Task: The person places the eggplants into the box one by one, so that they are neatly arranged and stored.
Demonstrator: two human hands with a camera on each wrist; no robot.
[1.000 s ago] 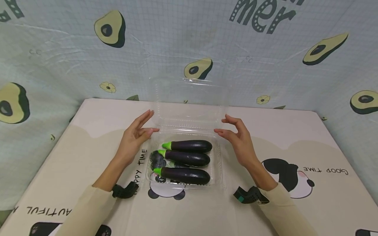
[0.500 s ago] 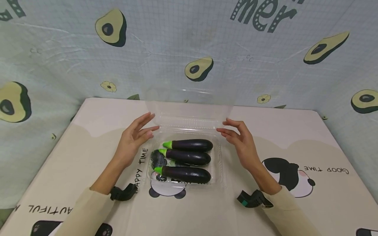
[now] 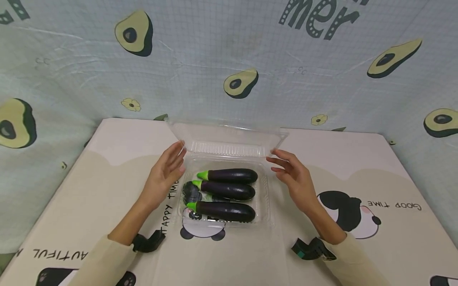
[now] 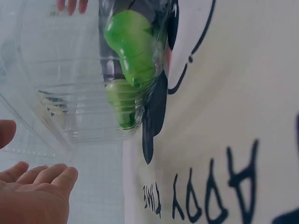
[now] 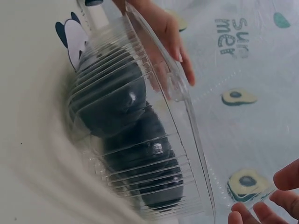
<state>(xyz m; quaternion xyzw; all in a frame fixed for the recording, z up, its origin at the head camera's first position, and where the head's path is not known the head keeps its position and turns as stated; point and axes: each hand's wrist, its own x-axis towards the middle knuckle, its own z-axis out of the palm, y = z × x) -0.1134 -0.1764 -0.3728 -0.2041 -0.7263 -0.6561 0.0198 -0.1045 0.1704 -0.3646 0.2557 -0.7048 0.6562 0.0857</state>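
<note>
A clear plastic clamshell box (image 3: pixel 262 214) lies in front of me on the table. Inside are three dark eggplants (image 3: pixel 225 211) with bright green stem ends, side by side. The lid (image 3: pixel 229 137), hinged along the back, stands raised. My left hand (image 3: pixel 162 174) is at the lid's left side, its fairly straight fingers right at the edge. At the right side my right hand (image 3: pixel 295 178) has its fingers slightly bent, the fingertips by the lid's lower corner. Thumb and fingers (image 4: pixel 39 179) stand apart in the left wrist view. Through the box wall, the right wrist view shows the eggplants' (image 5: pixel 112 102) rounded ends.
A pale cloth with printed pandas and lettering covers the table (image 3: pixel 118 190). Behind it hangs a light curtain (image 3: pixel 200 47) printed with avocados. A black camera mount (image 3: pixel 148 241) sits on the left wrist, another mount (image 3: pixel 313 249) on the right.
The lid has swung down from nearly upright; its free edge appears lower and wider. Both hands have shifted slightly, the right one outward. The eggplants and the box base have stayed put.
</note>
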